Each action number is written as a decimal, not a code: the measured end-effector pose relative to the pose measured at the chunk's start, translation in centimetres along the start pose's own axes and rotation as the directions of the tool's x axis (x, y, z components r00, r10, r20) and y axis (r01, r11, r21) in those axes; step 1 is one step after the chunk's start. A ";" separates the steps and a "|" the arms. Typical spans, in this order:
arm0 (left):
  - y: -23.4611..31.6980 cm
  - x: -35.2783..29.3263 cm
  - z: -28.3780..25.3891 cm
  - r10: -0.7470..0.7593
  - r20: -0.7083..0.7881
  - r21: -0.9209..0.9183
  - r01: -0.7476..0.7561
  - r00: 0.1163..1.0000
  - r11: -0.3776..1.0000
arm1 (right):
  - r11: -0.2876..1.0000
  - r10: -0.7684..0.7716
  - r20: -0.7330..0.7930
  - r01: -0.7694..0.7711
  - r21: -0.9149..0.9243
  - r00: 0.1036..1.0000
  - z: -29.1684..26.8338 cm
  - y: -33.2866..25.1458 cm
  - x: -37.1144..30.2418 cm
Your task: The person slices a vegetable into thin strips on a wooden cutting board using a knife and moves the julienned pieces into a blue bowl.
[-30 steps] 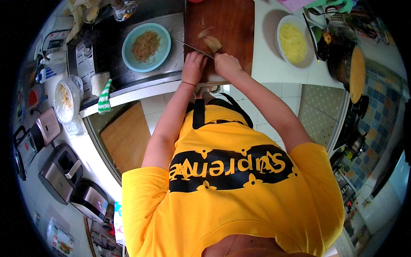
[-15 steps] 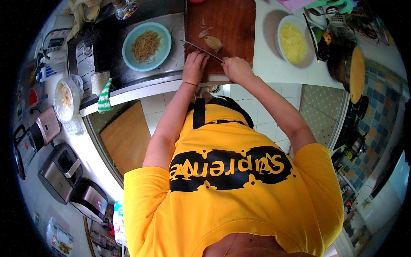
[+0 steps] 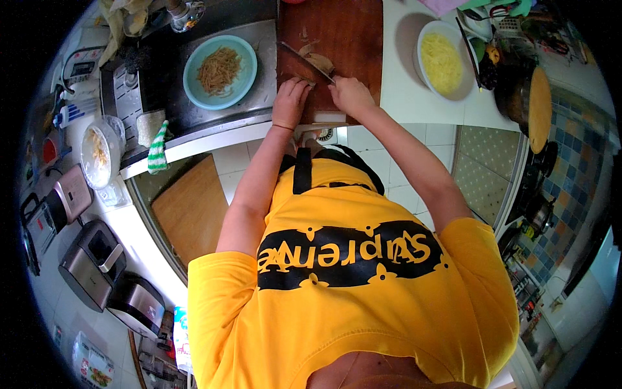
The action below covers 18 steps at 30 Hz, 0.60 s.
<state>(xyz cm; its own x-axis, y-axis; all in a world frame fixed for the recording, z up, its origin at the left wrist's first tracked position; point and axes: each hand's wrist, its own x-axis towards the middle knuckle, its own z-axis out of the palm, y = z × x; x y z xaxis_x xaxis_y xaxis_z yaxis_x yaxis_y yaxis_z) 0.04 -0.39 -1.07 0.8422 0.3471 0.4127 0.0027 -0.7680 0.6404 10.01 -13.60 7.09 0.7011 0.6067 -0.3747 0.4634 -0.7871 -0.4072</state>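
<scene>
My right hand [image 3: 351,97] is closed round the handle of a kitchen knife [image 3: 297,54], whose blade slants toward the far left above a reddish-brown cutting board [image 3: 363,39]. My left hand [image 3: 291,102] rests on the board's near left part, with fingers curled down over a small brownish piece of food [image 3: 310,83], mostly covered by the fingertips. Just beyond the blade lie tan, flat food pieces [image 3: 322,61]. To the left, a light blue bowl [image 3: 190,78] holds thin brown strips [image 3: 219,70].
A white bowl [image 3: 424,39] of yellow shreds [image 3: 442,63] stands on the right counter, near a dark pot [image 3: 515,97]. The bowl of strips sits over the metal sink area [image 3: 265,58]. A plastic-covered bowl [image 3: 97,152] and a green-striped cloth [image 3: 157,152] are at the left.
The knife has shifted slightly away from my left fingers and its blade lies further out over the tan pieces. My right hand has moved a little left and outward, and the small brownish piece now shows.
</scene>
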 end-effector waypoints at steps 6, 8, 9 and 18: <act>0.1 0.0 -0.1 0.013 0.001 -0.018 -0.013 1.000 1.000 | 0.987 -0.034 0.108 0.051 -0.156 0.994 -0.5 -0.3 -2.1; 0.1 -0.1 -0.2 0.008 0.020 -0.030 -0.007 1.000 1.000 | 0.981 -0.021 0.135 0.046 -0.186 0.991 -0.6 -0.8 -2.2; 0.0 -0.1 -0.2 -0.004 0.042 -0.023 0.005 0.999 1.000 | 0.983 -0.011 0.136 0.036 -0.183 0.991 -0.5 -1.2 -2.0; 0.0 0.2 0.0 0.020 0.019 -0.020 -0.020 1.000 1.000 | 0.993 -0.022 -0.051 0.028 0.118 0.998 1.2 -1.1 1.8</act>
<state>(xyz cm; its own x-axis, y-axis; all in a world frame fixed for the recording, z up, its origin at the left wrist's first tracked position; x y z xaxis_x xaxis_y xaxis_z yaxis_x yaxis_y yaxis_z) 0.22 -0.28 -0.94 0.8520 0.3215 0.4133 -0.0249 -0.7636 0.6452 10.13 -11.48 5.84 0.7178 0.6171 -0.3225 0.4156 -0.7513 -0.5126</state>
